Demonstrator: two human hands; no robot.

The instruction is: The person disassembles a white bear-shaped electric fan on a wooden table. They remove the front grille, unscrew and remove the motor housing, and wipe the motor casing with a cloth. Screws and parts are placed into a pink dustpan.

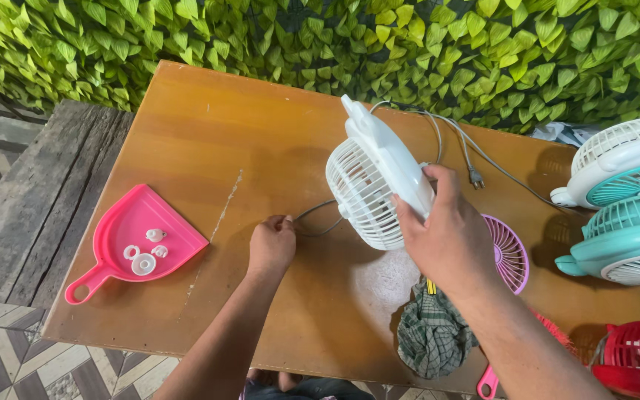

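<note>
My right hand (450, 237) is wrapped around the rear housing of the white fan (375, 185), fingers curled over its back and thumb along the side, holding it tilted above the middle of the surface (209, 126). My left hand (272, 244) is clenched into a fist, pinching the fan's grey cord (318, 218) against the surface just left of the fan. Both forearms reach up from the near edge, the right one crossing over a checked cloth (431, 333). The fan's grille faces down and left; its cord loops off toward the far edge. A pink dustpan (138, 237) with small white parts (144, 255) lies near the left edge.
</note>
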